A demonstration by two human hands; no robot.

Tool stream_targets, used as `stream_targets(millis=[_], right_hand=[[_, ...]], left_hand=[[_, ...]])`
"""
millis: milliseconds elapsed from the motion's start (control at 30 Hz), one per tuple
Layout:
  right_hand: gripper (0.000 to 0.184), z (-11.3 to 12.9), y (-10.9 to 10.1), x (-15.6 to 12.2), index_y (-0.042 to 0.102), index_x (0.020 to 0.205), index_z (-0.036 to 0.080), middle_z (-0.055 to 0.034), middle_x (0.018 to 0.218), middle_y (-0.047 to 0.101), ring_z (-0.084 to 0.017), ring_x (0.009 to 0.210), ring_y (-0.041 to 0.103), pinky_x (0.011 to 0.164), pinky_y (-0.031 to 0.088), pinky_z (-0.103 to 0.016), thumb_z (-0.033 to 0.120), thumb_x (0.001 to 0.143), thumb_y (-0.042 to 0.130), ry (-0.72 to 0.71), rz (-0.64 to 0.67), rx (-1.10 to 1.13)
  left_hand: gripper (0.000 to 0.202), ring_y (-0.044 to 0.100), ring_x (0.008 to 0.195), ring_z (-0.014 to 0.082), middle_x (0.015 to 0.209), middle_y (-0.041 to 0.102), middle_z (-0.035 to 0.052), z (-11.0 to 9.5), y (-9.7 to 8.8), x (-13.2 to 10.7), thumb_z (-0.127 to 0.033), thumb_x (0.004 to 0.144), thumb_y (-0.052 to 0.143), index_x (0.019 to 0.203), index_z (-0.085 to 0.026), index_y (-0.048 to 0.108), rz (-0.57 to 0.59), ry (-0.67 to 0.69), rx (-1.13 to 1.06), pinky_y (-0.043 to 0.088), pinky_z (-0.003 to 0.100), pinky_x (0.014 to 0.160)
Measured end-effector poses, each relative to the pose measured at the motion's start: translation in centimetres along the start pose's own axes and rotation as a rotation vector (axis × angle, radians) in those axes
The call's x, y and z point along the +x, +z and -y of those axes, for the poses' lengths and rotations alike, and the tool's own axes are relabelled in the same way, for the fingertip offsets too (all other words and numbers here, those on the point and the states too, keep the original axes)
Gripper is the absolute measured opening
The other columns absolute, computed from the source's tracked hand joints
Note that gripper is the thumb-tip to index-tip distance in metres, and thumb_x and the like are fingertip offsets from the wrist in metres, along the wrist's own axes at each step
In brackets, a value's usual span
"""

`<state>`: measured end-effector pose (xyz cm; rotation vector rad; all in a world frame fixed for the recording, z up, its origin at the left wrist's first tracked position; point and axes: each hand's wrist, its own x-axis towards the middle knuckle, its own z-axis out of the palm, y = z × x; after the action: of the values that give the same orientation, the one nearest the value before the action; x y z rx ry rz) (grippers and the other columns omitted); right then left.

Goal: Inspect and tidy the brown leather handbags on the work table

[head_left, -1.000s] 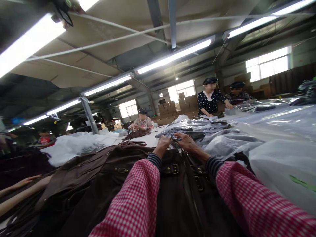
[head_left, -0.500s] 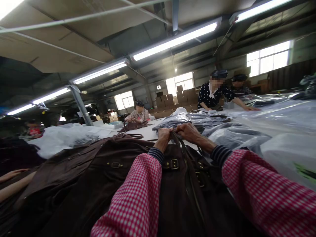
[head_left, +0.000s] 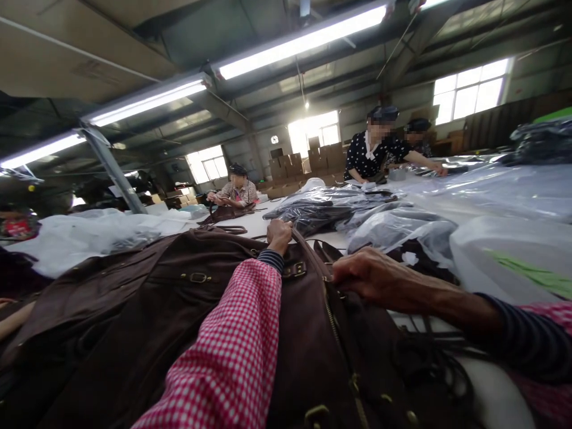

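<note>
A dark brown bag (head_left: 304, 333) with brass buckles lies in front of me, a long brass zipper (head_left: 333, 325) running down it. At the zipper's far end, my left hand (head_left: 279, 233) is closed on the bag's edge. My right hand (head_left: 364, 273) is nearer to me, its fingers pinched at the zipper's slider; the pull itself is mostly hidden by them. Beside it on the left spreads another brown bag (head_left: 120, 298) with a small buckle. Dark straps (head_left: 442, 369) lie loose below my right forearm.
Plastic-wrapped dark goods (head_left: 322, 205) lie beyond my hands on the white table (head_left: 274, 205). Clear plastic sheeting (head_left: 504, 190) covers the right side, and white plastic (head_left: 89, 232) is heaped at left. Co-workers (head_left: 375, 146) work across the table. Another person's arm (head_left: 18, 325) reaches in at left.
My right hand has come along the zipper toward me and to the right, away from my left hand. My left hand still grips the far end. The view has shifted slightly.
</note>
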<state>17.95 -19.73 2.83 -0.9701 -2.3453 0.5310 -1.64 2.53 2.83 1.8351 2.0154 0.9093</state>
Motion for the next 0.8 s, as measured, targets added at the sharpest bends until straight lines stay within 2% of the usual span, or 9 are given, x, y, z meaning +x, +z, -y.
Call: stream_targets(millis=[133,333,400,467,533,600,667,733,800], right_hand=[[0.01,-0.1,0.8,-1.5,0.07,0.08,0.016,0.0045,0.071,0.062,-0.011,0.068,0.054,0.065,0.037,-0.022,0.016,0.085,0.062,0.061,0.065,0.167],[0.01,0.4,1.6,-3.6,0.073,0.085,0.016,0.0023,0.077,0.066,-0.013,0.071,0.056,0.065,0.04,-0.023,0.022,0.087,0.064,0.135,0.114,0.328],[0.015,0.7,1.5,-4.7,0.075,0.094,0.019,0.0007,0.085,0.07,-0.015,0.077,0.06,0.068,0.042,-0.025,0.024,0.091,0.062,0.154,0.014,0.229],[0.017,1.2,1.4,-6.2,0.075,0.103,0.022,-0.0013,0.097,0.071,-0.017,0.084,0.062,0.074,0.043,-0.027,0.029,0.094,0.061,0.161,-0.125,0.113],[0.019,2.1,1.5,-7.8,0.073,0.104,0.024,-0.0025,0.101,0.07,-0.017,0.086,0.062,0.076,0.044,-0.028,0.037,0.096,0.062,0.162,-0.191,0.061],[0.023,3.4,2.1,-9.2,0.072,0.103,0.025,-0.0015,0.096,0.069,-0.017,0.08,0.061,0.071,0.043,-0.028,0.045,0.096,0.063,0.18,-0.147,0.056],[0.025,4.7,3.0,-10.1,0.07,0.107,0.027,-0.0004,0.095,0.069,-0.017,0.081,0.061,0.07,0.042,-0.028,0.048,0.094,0.066,0.199,-0.057,0.044],[0.021,5.5,4.0,-10.3,0.068,0.106,0.027,0.0,0.096,0.069,-0.018,0.083,0.062,0.071,0.041,-0.028,0.043,0.093,0.068,0.184,0.001,0.025],[0.009,5.7,4.6,-9.9,0.066,0.096,0.024,0.0002,0.091,0.069,-0.017,0.08,0.062,0.071,0.04,-0.028,0.032,0.095,0.063,0.148,0.023,0.026]], left_hand=[[0.037,0.065,0.111,0.0243,0.126,0.064,0.0093,-0.3,-0.5,-1.1,-0.038,0.096,0.065,0.126,-0.017,0.061,-0.012,-0.047,0.071,0.058,0.043,0.092],[0.032,0.064,0.114,0.0258,0.123,0.066,0.0121,-0.5,-1.2,-2.6,-0.04,0.098,0.06,0.118,-0.015,0.065,-0.109,0.019,0.143,0.054,0.045,0.097],[0.031,0.063,0.118,0.0285,0.122,0.068,0.0153,-0.6,-1.7,-3.0,-0.04,0.1,0.056,0.116,-0.015,0.066,-0.119,0.084,0.144,0.051,0.044,0.1],[0.037,0.059,0.124,0.0296,0.129,0.066,0.016,-0.7,-2.8,-3.6,-0.041,0.1,0.054,0.126,-0.016,0.062,-0.129,0.16,0.135,0.049,0.042,0.102],[0.045,0.053,0.132,0.0282,0.139,0.06,0.013,-0.6,-4.3,-5.2,-0.041,0.099,0.057,0.138,-0.019,0.052,-0.15,0.29,0.132,0.045,0.041,0.107],[0.044,0.05,0.134,0.0273,0.141,0.058,0.0109,-0.2,-6.5,-8.4,-0.037,0.097,0.061,0.137,-0.021,0.053,-0.164,0.529,0.15,0.043,0.042,0.111],[0.029,0.053,0.128,0.0266,0.131,0.063,0.0103,0.5,-8.9,-13.4,-0.032,0.097,0.062,0.123,-0.02,0.061,-0.126,0.828,0.169,0.043,0.042,0.11],[0.016,0.058,0.12,0.022,0.123,0.068,0.0064,1.2,-11.4,-19.8,-0.033,0.099,0.059,0.108,-0.021,0.066,0.013,1.031,0.146,0.046,0.037,0.105],[0.019,0.06,0.119,0.019,0.123,0.07,0.0043,2.0,-13.3,-26.2,-0.036,0.101,0.056,0.107,-0.022,0.067,0.217,1.18,0.166,0.045,0.033,0.106]])
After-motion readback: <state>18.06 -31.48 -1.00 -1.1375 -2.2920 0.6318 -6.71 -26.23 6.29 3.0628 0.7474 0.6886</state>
